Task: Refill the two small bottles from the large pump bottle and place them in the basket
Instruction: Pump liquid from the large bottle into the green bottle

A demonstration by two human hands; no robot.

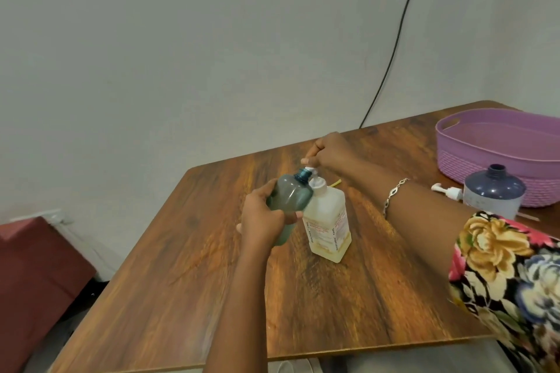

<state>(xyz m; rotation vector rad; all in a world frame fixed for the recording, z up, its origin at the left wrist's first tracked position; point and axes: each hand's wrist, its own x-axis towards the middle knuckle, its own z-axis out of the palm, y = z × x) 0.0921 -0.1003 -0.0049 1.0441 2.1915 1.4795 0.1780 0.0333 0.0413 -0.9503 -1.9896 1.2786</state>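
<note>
Fingers [291,215] of the left hand [260,218] are curling round the green bottle [292,195] mid-frame. The right hand [331,151] is pinching the pump bottle [328,221] head. Probably light, slick: belly grip suits.

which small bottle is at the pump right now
The green bottle, tilted in the left hand with its neck at the pump head; the purple bottle stands upright beside the basket, untouched.

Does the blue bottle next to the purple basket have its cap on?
No, the blue bottle has an open threaded neck, and a white pump top lies on the table beside it.
</note>
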